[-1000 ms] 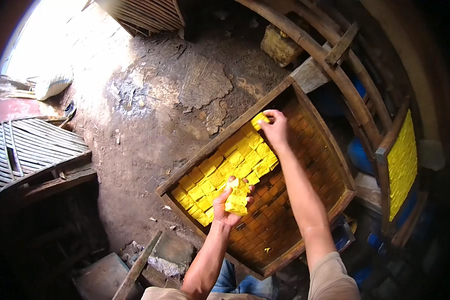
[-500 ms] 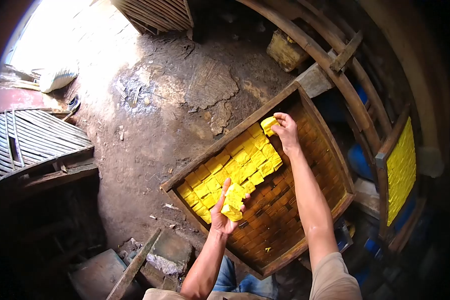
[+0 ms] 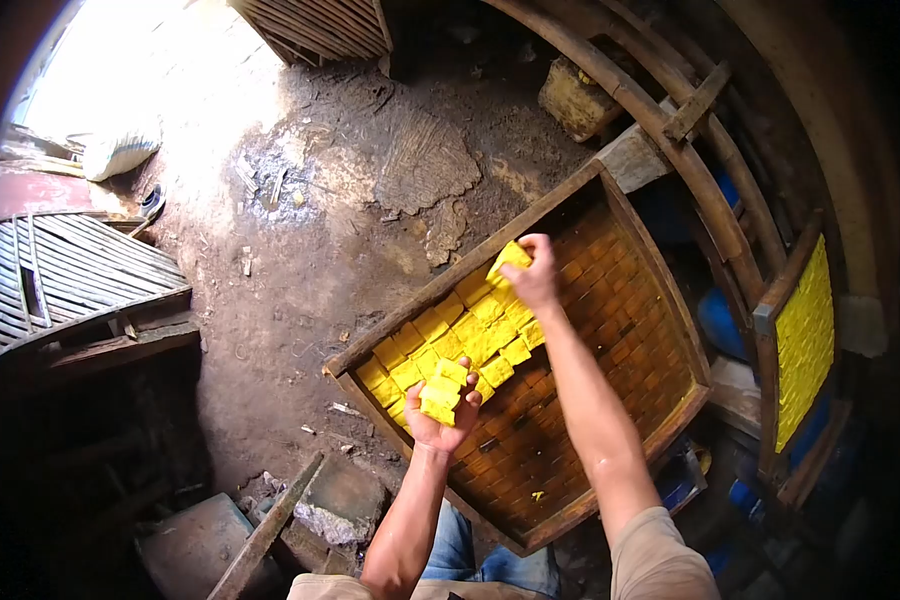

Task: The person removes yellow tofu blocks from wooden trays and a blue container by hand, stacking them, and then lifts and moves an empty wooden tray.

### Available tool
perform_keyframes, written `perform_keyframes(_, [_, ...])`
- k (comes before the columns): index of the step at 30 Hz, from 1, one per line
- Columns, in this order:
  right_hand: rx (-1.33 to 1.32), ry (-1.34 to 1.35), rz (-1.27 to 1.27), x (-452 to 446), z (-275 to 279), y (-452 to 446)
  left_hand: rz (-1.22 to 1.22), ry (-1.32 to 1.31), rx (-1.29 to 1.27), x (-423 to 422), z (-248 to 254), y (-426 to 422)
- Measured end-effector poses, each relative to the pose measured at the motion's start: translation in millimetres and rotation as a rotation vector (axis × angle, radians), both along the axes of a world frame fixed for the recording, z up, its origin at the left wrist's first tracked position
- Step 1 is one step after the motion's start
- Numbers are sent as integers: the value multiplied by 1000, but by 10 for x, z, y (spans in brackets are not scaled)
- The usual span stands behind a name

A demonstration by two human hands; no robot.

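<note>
Several yellow tofu pieces (image 3: 442, 394) are stacked in my left hand (image 3: 440, 432), which is cupped palm up over the near left part of the tray. My right hand (image 3: 536, 275) pinches another tofu piece (image 3: 510, 262) between thumb and fingers, above the tray's far edge. Below the hands, a wood-framed tray with a woven bottom (image 3: 610, 390) holds rows of tofu blocks (image 3: 480, 330) packed along its far left side. My right hand covers the upper end of these rows, and my left hand hides some of the lower ones.
To the right, a rack with curved wooden rails (image 3: 670, 150) holds an upright panel of yellow tofu (image 3: 805, 345). A slatted bamboo platform (image 3: 80, 280) is at left. Stone blocks (image 3: 340, 500) and a wooden plank (image 3: 265, 530) lie near my legs. Packed earth (image 3: 300, 230) forms the floor.
My right hand has moved left and slightly down with its tofu piece. My left hand has shifted slightly left and up, still holding its tofu pieces. The camera view has shifted slightly.
</note>
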State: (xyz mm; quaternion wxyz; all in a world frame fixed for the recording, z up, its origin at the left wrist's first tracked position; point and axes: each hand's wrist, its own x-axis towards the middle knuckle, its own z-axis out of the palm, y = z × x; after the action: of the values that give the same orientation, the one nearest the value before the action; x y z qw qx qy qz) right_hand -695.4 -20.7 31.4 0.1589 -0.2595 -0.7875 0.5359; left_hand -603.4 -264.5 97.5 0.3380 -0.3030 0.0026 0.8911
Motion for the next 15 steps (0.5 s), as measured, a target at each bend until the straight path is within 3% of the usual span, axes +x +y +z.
perform_keyframes(1, [-348, 37, -53, -60, 27, 120, -3, 26, 19, -27, -23, -4])
perform_keyframes(3, [-586, 15, -89, 69, 350, 332, -2, 17, 14, -43, -32, 3])
perform_keyframes(7, [-600, -91, -45, 285, 415, 413, 11, 13, -22, -53, 5, 88])
perform_keyframes(10, [-436, -237, 30, 263, 205, 253, 10, 8, -2, -74, -22, 153])
perform_keyframes(11, [65, -491, 10, 308, 166, 215, 7, 11, -27, -87, -29, 177])
perform_keyframes(14, [368, -461, -19, 320, 121, 66, 32, -35, -47, -178, 41, 247])
perform_keyframes(15, [408, -442, 13, 349, -164, 76, 50, -58, -44, -212, 63, 265])
